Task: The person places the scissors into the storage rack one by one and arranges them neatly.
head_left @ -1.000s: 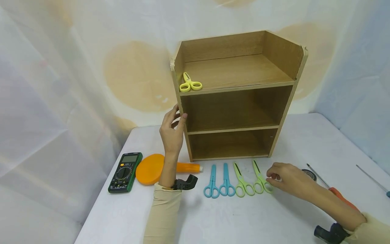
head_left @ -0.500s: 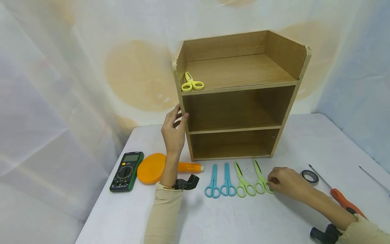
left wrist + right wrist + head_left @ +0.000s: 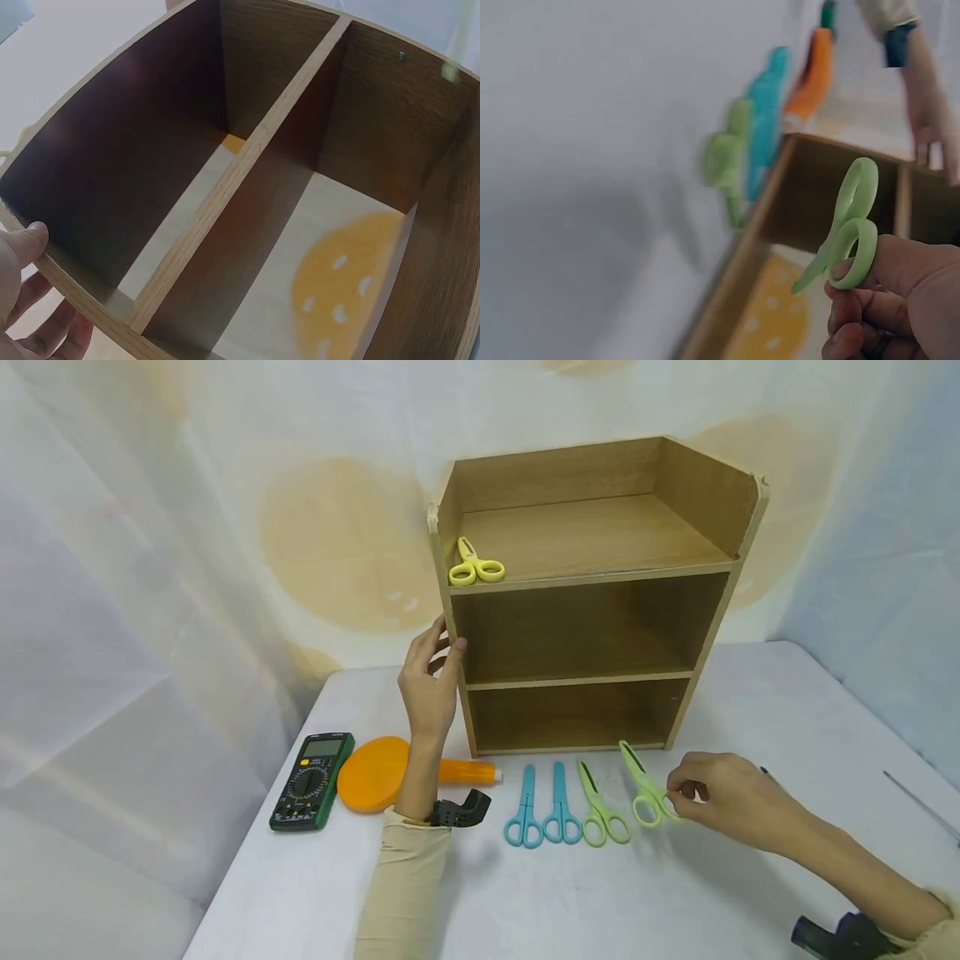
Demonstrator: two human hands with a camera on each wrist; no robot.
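- Hidden or unclear: the right wrist view is blurred, so the scissors lying on the worktop appear only as green and blue smears; in the left wrist view only the thumb and fingertips of the left hand (image 3: 22, 289) enter the frame; a thin rod (image 3: 918, 804) at the right edge of the head view is cut off.
- Surface and room: a white cloth-covered worktop (image 3: 600, 893) stands before a pale draped backdrop with tan patches.
- On it stands a three-tier brown wooden shelf unit (image 3: 592, 602), with small yellow scissors (image 3: 475, 565) on its top tier.
- Left of the unit lie a green digital multimeter (image 3: 311, 781) and an orange round-headed paddle (image 3: 390, 772).
- In front lie two blue plastic scissors (image 3: 542, 806) and one light green plastic scissors (image 3: 600, 806), side by side.
- Left hand (image 3: 429, 681): raised upright, fingers curled round the unit's left front edge, thumb on the face.
- Right hand (image 3: 723, 797): low over the worktop, fingers pinching the handle loops of a second light green plastic scissors (image 3: 645, 785), blades pointing toward the unit's base.
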